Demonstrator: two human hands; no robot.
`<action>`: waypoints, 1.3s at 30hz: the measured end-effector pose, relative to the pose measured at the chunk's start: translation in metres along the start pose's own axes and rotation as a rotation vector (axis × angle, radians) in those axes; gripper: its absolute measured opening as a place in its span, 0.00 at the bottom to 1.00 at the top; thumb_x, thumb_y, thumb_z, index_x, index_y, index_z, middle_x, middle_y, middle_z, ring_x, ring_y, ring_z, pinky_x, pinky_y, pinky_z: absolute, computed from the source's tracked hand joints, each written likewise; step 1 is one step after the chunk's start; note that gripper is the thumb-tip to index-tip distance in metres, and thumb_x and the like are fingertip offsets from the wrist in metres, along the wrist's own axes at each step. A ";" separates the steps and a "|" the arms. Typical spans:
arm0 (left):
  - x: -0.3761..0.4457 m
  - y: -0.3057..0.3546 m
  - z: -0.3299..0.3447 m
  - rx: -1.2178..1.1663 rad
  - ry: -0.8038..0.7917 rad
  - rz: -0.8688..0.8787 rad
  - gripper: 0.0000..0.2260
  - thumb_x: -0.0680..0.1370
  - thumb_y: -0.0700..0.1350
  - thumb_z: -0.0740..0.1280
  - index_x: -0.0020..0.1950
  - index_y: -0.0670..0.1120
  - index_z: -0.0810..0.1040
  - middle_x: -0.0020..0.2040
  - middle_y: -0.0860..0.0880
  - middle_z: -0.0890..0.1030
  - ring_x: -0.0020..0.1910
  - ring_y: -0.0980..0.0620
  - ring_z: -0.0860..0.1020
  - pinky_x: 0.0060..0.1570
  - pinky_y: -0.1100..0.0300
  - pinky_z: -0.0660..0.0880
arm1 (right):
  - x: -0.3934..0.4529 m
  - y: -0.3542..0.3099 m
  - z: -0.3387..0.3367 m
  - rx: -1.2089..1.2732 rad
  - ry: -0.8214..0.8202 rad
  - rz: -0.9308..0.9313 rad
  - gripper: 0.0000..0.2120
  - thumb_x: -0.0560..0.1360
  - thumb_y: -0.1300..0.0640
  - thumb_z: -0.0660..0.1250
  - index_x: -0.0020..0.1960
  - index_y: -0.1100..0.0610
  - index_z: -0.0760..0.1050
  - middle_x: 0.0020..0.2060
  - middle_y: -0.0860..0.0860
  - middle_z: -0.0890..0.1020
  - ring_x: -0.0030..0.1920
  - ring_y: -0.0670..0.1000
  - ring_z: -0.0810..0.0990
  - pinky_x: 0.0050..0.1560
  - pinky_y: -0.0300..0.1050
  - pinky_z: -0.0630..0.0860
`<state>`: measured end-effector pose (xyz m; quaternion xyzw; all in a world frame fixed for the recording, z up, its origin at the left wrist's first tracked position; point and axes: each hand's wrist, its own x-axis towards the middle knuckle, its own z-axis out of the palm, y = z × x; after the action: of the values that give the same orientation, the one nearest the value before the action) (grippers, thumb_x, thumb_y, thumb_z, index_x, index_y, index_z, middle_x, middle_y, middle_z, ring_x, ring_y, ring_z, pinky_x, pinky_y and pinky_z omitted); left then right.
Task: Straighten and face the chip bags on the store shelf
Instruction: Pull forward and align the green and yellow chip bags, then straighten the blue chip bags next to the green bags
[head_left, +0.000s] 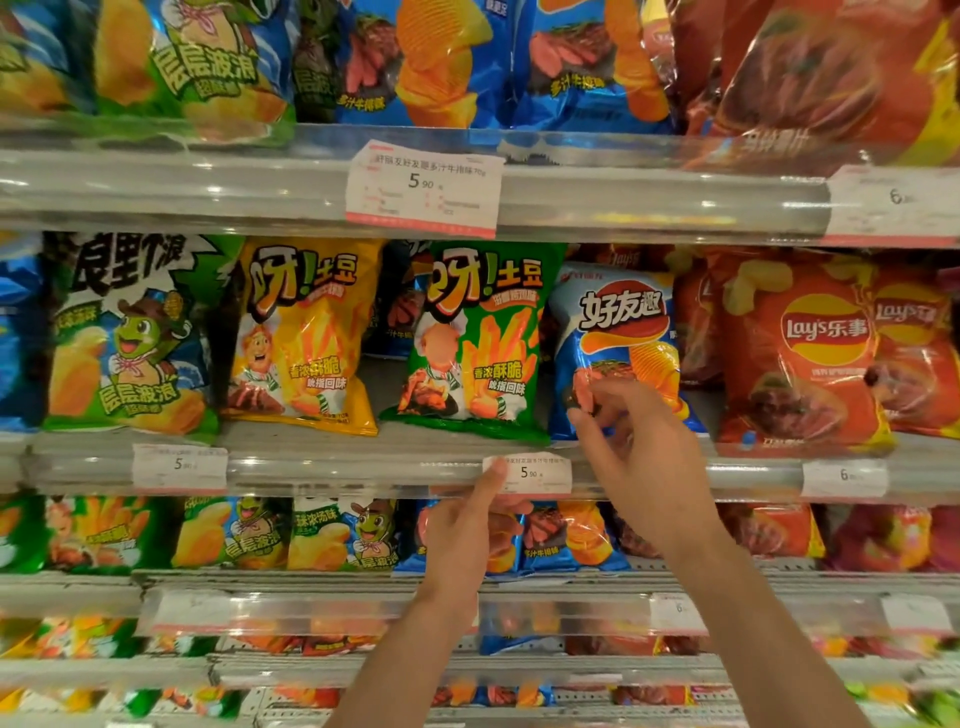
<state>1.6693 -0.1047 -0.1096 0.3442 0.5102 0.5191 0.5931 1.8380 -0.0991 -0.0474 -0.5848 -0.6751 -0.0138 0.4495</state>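
Note:
On the middle shelf a blue chip bag (615, 332) stands upright, facing out, between a green fries-picture bag (478, 343) and red Lay's bags (800, 353). My right hand (639, 452) reaches up to the blue bag's lower left corner, and its curled fingers and thumb pinch the bag there. My left hand (462, 535) is lower, in front of the shelf below. Its index finger points up and touches the left end of a price label (535, 473) on the shelf rail. A yellow fries-picture bag (306, 332) and a green-and-blue turtle bag (130, 338) stand further left.
The clear shelf rail (363, 467) runs along the front of the middle shelf. The shelf above (623, 197) carries a large price tag (423, 184) and more blue and red bags. Lower shelves hold several more bags. A gap with a darker bag set back lies between the yellow and green bags.

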 end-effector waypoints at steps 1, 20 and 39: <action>0.000 0.000 0.000 0.002 0.001 0.001 0.20 0.76 0.60 0.71 0.39 0.45 0.88 0.42 0.42 0.88 0.40 0.45 0.81 0.50 0.47 0.78 | 0.008 -0.005 0.000 0.023 -0.019 -0.037 0.13 0.78 0.47 0.68 0.59 0.52 0.75 0.43 0.46 0.78 0.39 0.47 0.77 0.41 0.50 0.78; -0.001 0.004 -0.003 -0.009 -0.022 -0.032 0.20 0.76 0.58 0.71 0.43 0.41 0.88 0.40 0.41 0.88 0.37 0.47 0.79 0.45 0.50 0.76 | 0.076 -0.022 0.019 -0.046 -0.376 -0.165 0.38 0.75 0.39 0.69 0.79 0.39 0.52 0.39 0.48 0.81 0.39 0.47 0.80 0.41 0.53 0.80; -0.003 0.001 -0.002 0.012 -0.012 -0.016 0.22 0.77 0.58 0.70 0.38 0.41 0.88 0.36 0.44 0.87 0.34 0.51 0.80 0.43 0.53 0.76 | 0.066 -0.011 0.003 -0.077 -0.116 -0.180 0.28 0.79 0.46 0.66 0.76 0.48 0.63 0.65 0.52 0.74 0.39 0.45 0.81 0.42 0.49 0.80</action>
<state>1.6668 -0.1072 -0.1083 0.3467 0.5124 0.5094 0.5981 1.8332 -0.0500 -0.0022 -0.5385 -0.7487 -0.0461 0.3839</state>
